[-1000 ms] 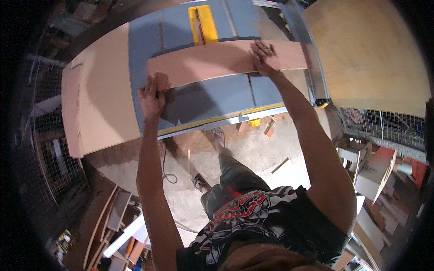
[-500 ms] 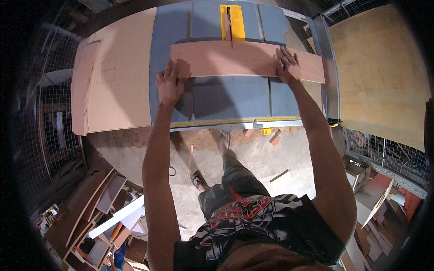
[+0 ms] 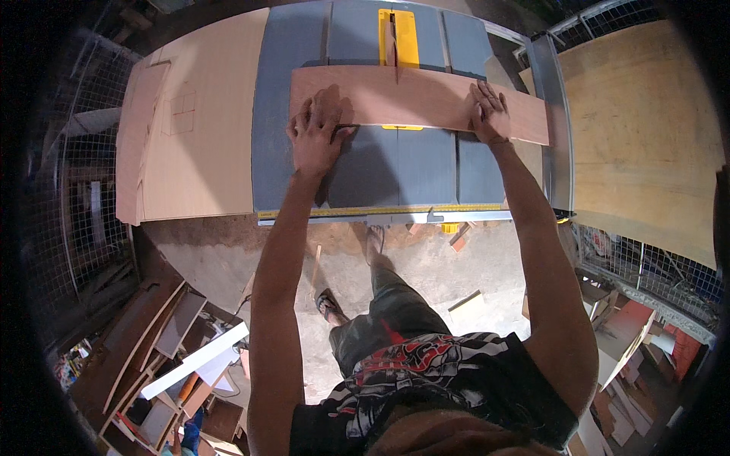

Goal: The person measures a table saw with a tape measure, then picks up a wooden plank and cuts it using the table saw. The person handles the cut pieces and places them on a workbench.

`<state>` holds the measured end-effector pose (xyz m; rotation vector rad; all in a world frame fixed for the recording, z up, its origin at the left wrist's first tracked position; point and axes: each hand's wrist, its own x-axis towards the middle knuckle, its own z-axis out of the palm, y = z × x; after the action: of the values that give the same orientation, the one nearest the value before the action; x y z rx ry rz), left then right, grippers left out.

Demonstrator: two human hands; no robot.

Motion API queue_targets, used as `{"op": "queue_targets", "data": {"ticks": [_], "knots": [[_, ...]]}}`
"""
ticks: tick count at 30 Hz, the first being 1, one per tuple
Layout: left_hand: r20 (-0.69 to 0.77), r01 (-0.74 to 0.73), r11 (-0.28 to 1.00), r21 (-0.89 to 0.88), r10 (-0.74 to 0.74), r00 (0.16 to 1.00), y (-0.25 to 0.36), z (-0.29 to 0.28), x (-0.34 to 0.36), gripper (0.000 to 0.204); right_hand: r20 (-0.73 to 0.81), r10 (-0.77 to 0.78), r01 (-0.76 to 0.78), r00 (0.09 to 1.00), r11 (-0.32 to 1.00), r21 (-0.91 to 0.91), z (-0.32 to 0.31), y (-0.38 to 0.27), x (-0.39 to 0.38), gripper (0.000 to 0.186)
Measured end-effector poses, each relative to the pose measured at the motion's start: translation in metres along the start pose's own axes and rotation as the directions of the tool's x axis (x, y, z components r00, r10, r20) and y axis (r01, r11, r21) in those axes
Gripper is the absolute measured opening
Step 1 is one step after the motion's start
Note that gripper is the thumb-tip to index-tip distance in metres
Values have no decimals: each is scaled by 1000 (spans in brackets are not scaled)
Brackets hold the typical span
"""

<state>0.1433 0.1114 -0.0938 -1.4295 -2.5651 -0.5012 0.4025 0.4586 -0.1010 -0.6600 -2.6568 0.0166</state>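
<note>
- Reddish-brown plywood strip (image 3: 411,102): long, thin and flat, lying crosswise under both hands. The left hand (image 3: 315,137) presses its near left edge; the right hand (image 3: 490,114) lies flat near its right end.
- Its far edge, between the 2 hands, meets the saw blade (image 3: 392,45).

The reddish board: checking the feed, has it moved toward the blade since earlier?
Yes. The reddish board moved forward onto the yellow insert; the blade now cuts its far edge.
</note>
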Motion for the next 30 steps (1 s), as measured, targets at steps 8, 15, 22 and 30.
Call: {"op": "queue_targets", "data": {"ticks": [8,15,22,30], "knots": [[-41,-16,999,-41,14,999,3,12,19,48,-16,-15,15,1000,1000,-14,8,7,5,44],[-40,-9,999,-37,7,999,7,9,25,48,-11,-22,22,1000,1000,-16,9,8,12,45],[-85,-15,998,-55,10,996,3,18,33,65,-8,-23,22,1000,1000,-20,16,12,20,44],[-35,37,998,-60,-39,999,7,15,43,46,-18,-27,27,999,1000,-16,23,19,27,45]]}}
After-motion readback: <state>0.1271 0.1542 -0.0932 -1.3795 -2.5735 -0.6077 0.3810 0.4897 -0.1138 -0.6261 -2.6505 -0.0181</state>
